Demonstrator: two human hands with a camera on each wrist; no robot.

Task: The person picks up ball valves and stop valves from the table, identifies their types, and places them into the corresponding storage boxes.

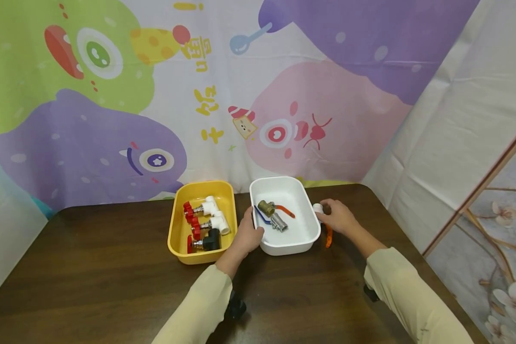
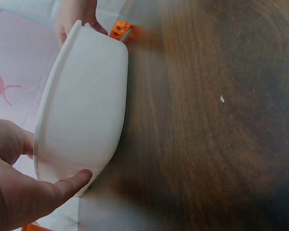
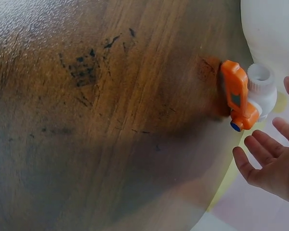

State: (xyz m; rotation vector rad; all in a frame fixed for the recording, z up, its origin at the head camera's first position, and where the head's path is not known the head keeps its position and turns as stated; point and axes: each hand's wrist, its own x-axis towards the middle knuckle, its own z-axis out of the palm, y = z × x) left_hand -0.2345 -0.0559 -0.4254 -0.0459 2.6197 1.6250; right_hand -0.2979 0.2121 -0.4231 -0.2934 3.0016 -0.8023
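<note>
My left hand (image 1: 248, 233) holds the left side of a white plastic basin (image 1: 288, 248), its thumb along the outer wall in the left wrist view. Inside that basin lie a brass ball valve (image 1: 266, 208) with a red lever and a silver ball valve (image 1: 279, 222) with a blue lever. Against the basin's right side is a white plastic ball valve (image 3: 263, 91) with an orange handle (image 3: 235, 84). My right hand (image 1: 337, 218) is right at this valve; the right wrist view shows its fingers (image 3: 262, 147) spread beside the valve, not wrapped round it.
A yellow basin (image 1: 199, 258) stands left of the white one, holding two white valves (image 1: 218, 222) and a black valve (image 1: 212, 240), all with red handles. Behind the brown table (image 1: 90, 267) hangs a cartoon cloth (image 1: 223, 157); a pale panel (image 1: 460, 157) stands at the right.
</note>
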